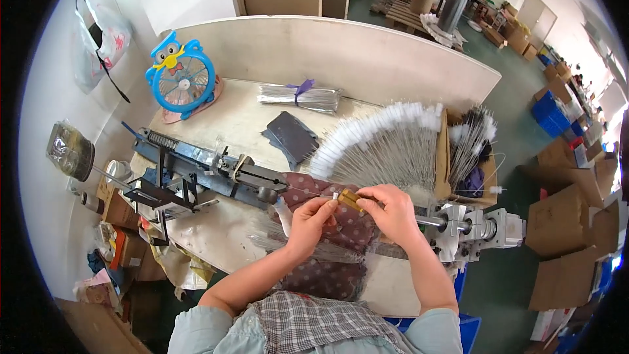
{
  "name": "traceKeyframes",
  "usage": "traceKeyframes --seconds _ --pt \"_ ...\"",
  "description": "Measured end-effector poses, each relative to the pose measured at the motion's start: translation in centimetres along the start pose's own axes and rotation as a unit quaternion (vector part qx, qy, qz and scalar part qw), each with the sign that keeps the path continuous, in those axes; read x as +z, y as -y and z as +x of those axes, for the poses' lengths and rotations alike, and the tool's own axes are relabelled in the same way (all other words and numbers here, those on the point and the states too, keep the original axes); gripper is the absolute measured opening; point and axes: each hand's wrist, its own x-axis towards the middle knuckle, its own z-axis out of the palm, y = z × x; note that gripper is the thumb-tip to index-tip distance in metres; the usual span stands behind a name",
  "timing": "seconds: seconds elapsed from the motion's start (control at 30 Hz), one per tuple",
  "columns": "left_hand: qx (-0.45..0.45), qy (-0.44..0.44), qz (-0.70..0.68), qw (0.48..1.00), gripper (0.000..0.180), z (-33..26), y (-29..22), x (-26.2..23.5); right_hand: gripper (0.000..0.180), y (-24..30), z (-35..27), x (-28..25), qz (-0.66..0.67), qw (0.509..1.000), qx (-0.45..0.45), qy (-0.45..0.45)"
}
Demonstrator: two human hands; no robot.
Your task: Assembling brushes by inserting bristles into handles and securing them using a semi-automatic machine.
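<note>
Workshop: bench machine (252,174), cardboard cartons (557,219)

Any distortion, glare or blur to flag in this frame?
Head view: fisheye bending bows the long off-white back panel; corners go black. Head view, right edge: blown-out patches beside the brown cardboard boxes. Head view, centre: the bare left hand and bare right hand show no obvious motion blur; the gold-coloured cylindrical piece is too small to judge.
</note>
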Motion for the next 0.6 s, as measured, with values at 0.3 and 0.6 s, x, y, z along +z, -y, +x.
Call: traceKeyframes --seconds 0.3,0.6 --pt "-0.003 0.022 -0.012 1.0 0.015 0.0 0.7 -0.2 0.017 -0.7 -0.8 -1.2 0.075 0.995 0.012 0.062" --pt "-0.006 -0.006 0.003 1.0 0.016 0.8 -0.7 -1.2 0.015 -0.3 0.2 -1.0 0.084 0.991 0.048 0.09"
